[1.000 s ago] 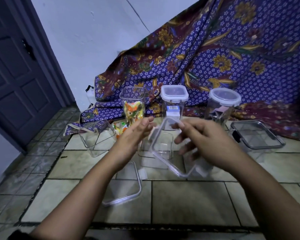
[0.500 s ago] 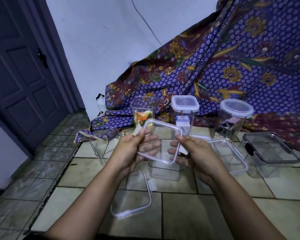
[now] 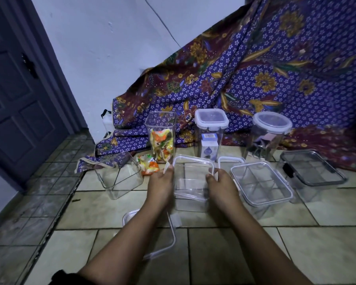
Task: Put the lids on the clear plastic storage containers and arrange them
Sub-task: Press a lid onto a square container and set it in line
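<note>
A clear square lid [image 3: 192, 163] lies across the top of a small clear container [image 3: 190, 199] on the tiled floor. My left hand [image 3: 160, 183] grips the lid's left edge and my right hand [image 3: 221, 185] grips its right edge. A second loose clear lid [image 3: 171, 237] lies flat on the floor under my left forearm. An open tall container [image 3: 161, 138] holds colourful packets. An empty lidless container [image 3: 118, 176] stands tilted at the left.
Lidded containers stand around: a tall square one [image 3: 211, 136], a round one [image 3: 269, 136], a divided flat one [image 3: 260, 185] and a dark-rimmed one [image 3: 312, 171]. A snack packet [image 3: 149, 165] lies on the floor. Patterned cloth [image 3: 275, 68] drapes behind; a door [image 3: 14, 89] is at the left.
Both hands have brought the clear lid down from mid-air onto the small container in front of me. The camera has tilted and moved closer.
</note>
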